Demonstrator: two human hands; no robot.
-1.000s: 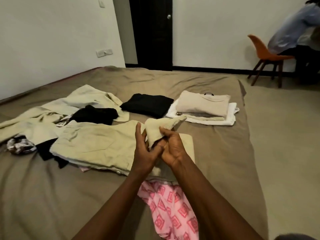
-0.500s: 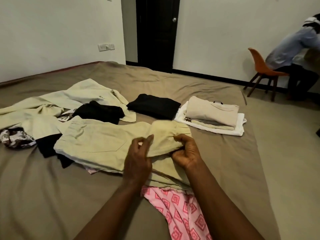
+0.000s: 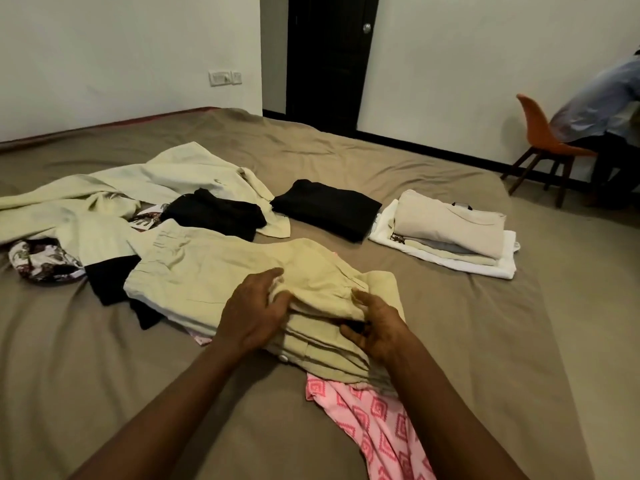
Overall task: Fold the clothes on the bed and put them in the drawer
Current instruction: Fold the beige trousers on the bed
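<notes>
Flatter than a moment ago, the khaki trousers (image 3: 221, 271) lie at six o'clock; our left hand (image 3: 252, 313) grips their fold, our right hand (image 3: 379, 327) pinches its edge.

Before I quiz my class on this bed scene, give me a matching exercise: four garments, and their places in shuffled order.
1 pink patterned cloth
2 folded black garment
3 folded beige top
4 floral cloth

A top of the folded pile, right
B far left of the bed
C near edge, partly under the khaki trousers
D mid-bed, left of that pile

Pairs: 1-C, 2-D, 3-A, 4-B
</notes>
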